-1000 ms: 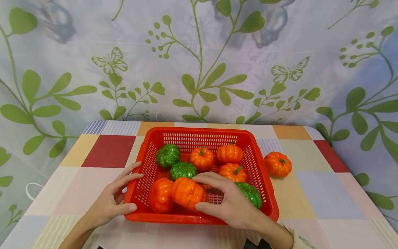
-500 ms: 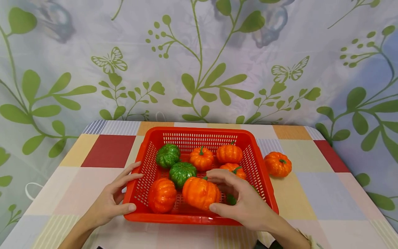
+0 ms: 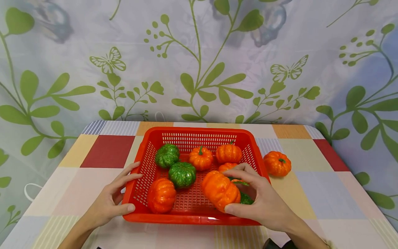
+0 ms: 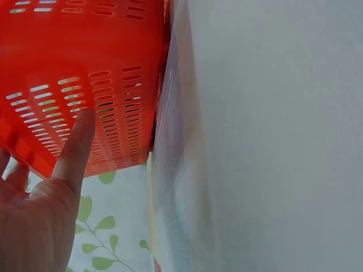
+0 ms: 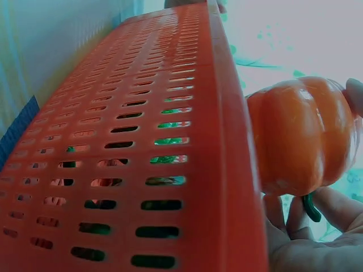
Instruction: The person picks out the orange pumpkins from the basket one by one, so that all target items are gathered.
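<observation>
My right hand [image 3: 267,200] holds an orange toy pumpkin [image 3: 221,191] between thumb and fingers, over the right front of a red plastic basket [image 3: 192,218]. In the right wrist view this pumpkin [image 5: 295,136] shows above the basket's rim, its green stem toward the palm. My left hand [image 3: 107,199] rests on the basket's left front corner, fingertips on the side rim and thumb near the front. In the left wrist view one straight digit touches the perforated wall [image 4: 113,62]. Under my right hand a green pumpkin [image 3: 246,198] is mostly hidden; an orange one [image 3: 227,167] behind is partly covered.
Inside the basket, two green pumpkins [image 3: 182,174] lie left of centre, an orange one [image 3: 161,195] at front left, and two orange ones [image 3: 229,153] toward the back. Another orange pumpkin [image 3: 277,164] sits on the checked tablecloth [image 3: 329,193], right of the basket.
My right hand has moved to the right with the orange pumpkin, away from the one at front left, and the pumpkin has tilted. My left hand has stayed on the basket.
</observation>
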Demonstrator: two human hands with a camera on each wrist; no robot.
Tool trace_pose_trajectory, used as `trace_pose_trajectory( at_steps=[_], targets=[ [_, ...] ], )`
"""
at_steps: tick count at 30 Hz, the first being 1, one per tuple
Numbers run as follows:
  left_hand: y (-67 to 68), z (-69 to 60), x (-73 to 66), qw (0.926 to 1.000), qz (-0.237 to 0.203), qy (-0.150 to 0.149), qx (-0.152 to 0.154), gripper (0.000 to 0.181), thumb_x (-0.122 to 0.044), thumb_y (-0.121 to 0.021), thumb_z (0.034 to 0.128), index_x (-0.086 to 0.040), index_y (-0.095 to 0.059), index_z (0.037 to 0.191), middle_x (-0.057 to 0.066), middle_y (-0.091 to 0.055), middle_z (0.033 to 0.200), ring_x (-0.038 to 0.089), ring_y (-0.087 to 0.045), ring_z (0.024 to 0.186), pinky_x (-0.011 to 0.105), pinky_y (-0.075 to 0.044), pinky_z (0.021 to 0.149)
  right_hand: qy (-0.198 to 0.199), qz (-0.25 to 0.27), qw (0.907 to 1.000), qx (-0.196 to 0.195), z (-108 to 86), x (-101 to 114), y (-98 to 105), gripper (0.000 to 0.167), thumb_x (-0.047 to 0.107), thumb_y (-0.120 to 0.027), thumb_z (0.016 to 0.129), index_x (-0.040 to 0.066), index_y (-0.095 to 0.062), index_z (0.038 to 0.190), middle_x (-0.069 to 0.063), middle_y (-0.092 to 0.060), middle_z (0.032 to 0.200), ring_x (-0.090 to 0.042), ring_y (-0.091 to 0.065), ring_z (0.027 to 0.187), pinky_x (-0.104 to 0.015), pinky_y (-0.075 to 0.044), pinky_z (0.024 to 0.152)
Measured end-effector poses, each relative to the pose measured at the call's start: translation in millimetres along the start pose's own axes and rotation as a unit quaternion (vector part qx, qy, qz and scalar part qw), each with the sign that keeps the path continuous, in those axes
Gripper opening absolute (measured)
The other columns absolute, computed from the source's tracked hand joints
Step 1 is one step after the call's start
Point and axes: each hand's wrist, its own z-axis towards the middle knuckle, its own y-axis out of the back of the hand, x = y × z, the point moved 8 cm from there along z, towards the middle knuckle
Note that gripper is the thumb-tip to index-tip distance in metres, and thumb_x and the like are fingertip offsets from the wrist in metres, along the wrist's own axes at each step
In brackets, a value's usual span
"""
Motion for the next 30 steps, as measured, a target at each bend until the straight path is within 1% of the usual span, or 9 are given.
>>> trace_pose_trajectory(
  at_steps=[5,7,10,12,17,22,25,27,30],
  targets=[
    [-0.3,0.2,-0.6,1.0000,0.000,-0.002,0.000,0.064,0.008,-0.066,0.0788,0.006,-0.045,0.139,0.012,-0.018,0.160,0.013,-0.030,0.137,0.039,-0.057,0.084,0.007,0.015,0.9999,-0.001,-4.1,2.6,4.5,0.052,-0.003,-0.075,0.082,0.012,-0.059,0.130,-0.015,-0.046,0.118,-0.025,-0.052,0.111,-0.035,-0.054,0.092],
    [-0.1,0.5,-0.2,1.0000,0.003,0.000,-0.001,0.064,0.008,-0.066,0.0791,0.005,-0.045,0.139,0.011,-0.018,0.160,0.012,-0.030,0.137,0.039,-0.057,0.083,0.012,0.023,0.9997,-0.001,-6.0,3.0,6.5,0.052,-0.006,-0.072,0.083,0.009,-0.058,0.131,-0.017,-0.046,0.124,-0.025,-0.052,0.114,-0.034,-0.053,0.092],
    [-0.2,0.9,-0.3,1.0000,0.005,0.001,0.000,0.064,0.007,-0.066,0.0791,0.005,-0.045,0.140,0.011,-0.018,0.160,0.012,-0.030,0.137,0.038,-0.057,0.083,0.012,0.041,0.9991,0.001,-9.4,1.6,9.7,0.054,-0.010,-0.067,0.085,0.006,-0.054,0.135,-0.017,-0.044,0.139,-0.027,-0.049,0.125,-0.032,-0.050,0.098],
    [-0.3,1.0,-0.2,1.0000,0.005,0.000,0.000,0.064,0.008,-0.066,0.0789,0.005,-0.045,0.140,0.011,-0.018,0.160,0.012,-0.030,0.137,0.038,-0.057,0.084,0.025,0.055,0.9981,0.010,-11.1,2.4,11.6,0.057,-0.013,-0.064,0.085,0.003,-0.051,0.138,-0.019,-0.043,0.145,-0.029,-0.049,0.127,-0.032,-0.049,0.099],
    [-0.4,1.1,0.0,1.0000,0.003,-0.002,0.002,0.064,0.008,-0.066,0.0786,0.006,-0.045,0.139,0.012,-0.018,0.160,0.013,-0.031,0.137,0.039,-0.057,0.084,0.061,0.077,0.9948,0.027,-17.6,3.3,15.6,0.061,-0.019,-0.059,0.083,-0.004,-0.045,0.141,-0.024,-0.048,0.140,-0.029,-0.053,0.122,-0.033,-0.050,0.098],
    [0.2,1.2,-1.3,1.0000,-0.005,-0.007,0.004,0.064,0.010,-0.065,0.0786,0.007,-0.045,0.139,0.012,-0.018,0.160,0.013,-0.031,0.138,0.039,-0.057,0.085,0.053,0.063,0.9966,0.012,-26.6,2.2,24.2,0.061,-0.020,-0.059,0.081,-0.005,-0.044,0.139,-0.024,-0.044,0.142,-0.028,-0.044,0.131,-0.032,-0.048,0.101],
    [0.5,1.0,-2.7,0.9997,-0.015,-0.015,0.006,0.063,0.013,-0.065,0.0777,0.009,-0.045,0.137,0.014,-0.016,0.160,0.014,-0.031,0.138,0.039,-0.056,0.085,0.037,0.052,0.9980,-0.003,-31.4,2.3,31.5,0.063,-0.020,-0.061,0.081,-0.004,-0.043,0.140,-0.022,-0.044,0.142,-0.027,-0.047,0.127,-0.032,-0.050,0.098],
    [0.6,0.6,-3.2,0.9996,-0.021,-0.019,0.006,0.061,0.015,-0.064,0.0772,0.010,-0.046,0.135,0.016,-0.016,0.160,0.015,-0.032,0.138,0.039,-0.056,0.086,0.033,0.032,0.9988,-0.016,-34.8,2.6,37.2,0.069,-0.020,-0.063,0.079,-0.003,-0.040,0.142,-0.022,-0.044,0.140,-0.027,-0.050,0.124,-0.031,-0.050,0.096],
    [-0.3,-0.4,-2.0,0.9995,-0.027,-0.015,0.006,0.059,0.015,-0.064,0.0776,0.010,-0.046,0.134,0.015,-0.016,0.160,0.015,-0.032,0.137,0.040,-0.056,0.086,0.021,-0.010,0.9989,-0.040,-41.9,1.3,47.8,0.082,-0.019,-0.070,0.075,0.001,-0.036,0.147,-0.018,-0.048,0.135,-0.023,-0.052,0.119,-0.026,-0.050,0.094]
  ],
)
